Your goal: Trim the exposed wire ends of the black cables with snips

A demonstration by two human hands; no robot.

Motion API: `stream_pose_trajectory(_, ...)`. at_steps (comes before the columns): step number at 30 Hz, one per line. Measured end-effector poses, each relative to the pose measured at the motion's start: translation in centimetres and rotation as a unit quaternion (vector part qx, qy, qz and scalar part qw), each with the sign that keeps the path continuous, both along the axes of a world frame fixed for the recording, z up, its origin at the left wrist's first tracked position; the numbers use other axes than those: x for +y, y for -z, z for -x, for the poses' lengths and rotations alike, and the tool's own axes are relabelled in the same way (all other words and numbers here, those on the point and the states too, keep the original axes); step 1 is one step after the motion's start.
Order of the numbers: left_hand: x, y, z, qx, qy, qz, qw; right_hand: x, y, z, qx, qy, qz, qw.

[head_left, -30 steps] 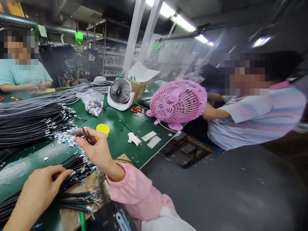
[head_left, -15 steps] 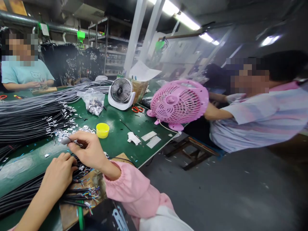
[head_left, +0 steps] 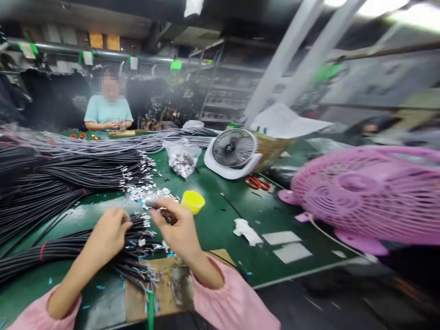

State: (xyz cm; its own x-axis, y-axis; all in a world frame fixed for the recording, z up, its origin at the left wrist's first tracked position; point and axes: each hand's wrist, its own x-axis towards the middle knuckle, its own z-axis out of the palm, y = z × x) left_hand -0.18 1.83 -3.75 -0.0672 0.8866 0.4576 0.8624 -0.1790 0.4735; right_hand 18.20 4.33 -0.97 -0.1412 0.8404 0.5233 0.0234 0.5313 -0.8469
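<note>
My left hand [head_left: 110,234] is closed over a bundle of black cables [head_left: 68,245]; its fingertips pinch something I cannot make out. To its right, my right hand [head_left: 177,227] has curled fingers, with a grey cover on one fingertip, and what lies inside them is too small to tell. Bits of silvery foil [head_left: 151,195] are heaped just beyond both hands. Stripped cable ends with coloured wires rest on a brown board [head_left: 165,270] below the hands. A yellow cup [head_left: 193,202] stands right of the foil.
Black and grey cable bundles [head_left: 92,172] cover the left of the green table. A clear bag [head_left: 182,158], a white fan [head_left: 233,153], red-handled scissors [head_left: 257,183], white slips [head_left: 292,252] and a large pink fan [head_left: 371,197] lie rightward. A person [head_left: 108,110] sits across the table.
The view has turned left, so things appear further right, and the person beside the pink fan is no longer clearly seen. My right hand now sits further from my left.
</note>
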Motion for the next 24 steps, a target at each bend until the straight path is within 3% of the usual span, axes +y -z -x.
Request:
stream_pose_trajectory(3, 0.7, -1.3, 0.8, -0.063, 0.029, -0.041, 0.997, 0.3, 0.3, 0.7, 0.024, 0.021, 0.018, 0.999)
stream_pose_trajectory(7, 0.0, -2.2, 0.4, -0.130, 0.041, -0.084, 0.987, 0.6, 0.6, 1.2, -0.007, 0.030, 0.016, 0.999)
stream_pose_trajectory(14, -1.2, -2.7, -1.0, -0.171, 0.091, -0.096, 0.976, 0.6, 1.2, 1.3, -0.033, -0.019, -0.061, 0.997)
stream_pose_trajectory(18, -1.5, -2.3, -1.2, -0.199, 0.086, -0.103, 0.971, 0.5, 1.2, 1.2, -0.020, -0.009, -0.049, 0.999)
stream_pose_trajectory(24, -1.9, -1.8, -1.3, -0.081, 0.093, -0.226, 0.966, 0.4, 1.2, 1.1, -0.044, 0.026, -0.070, 0.996)
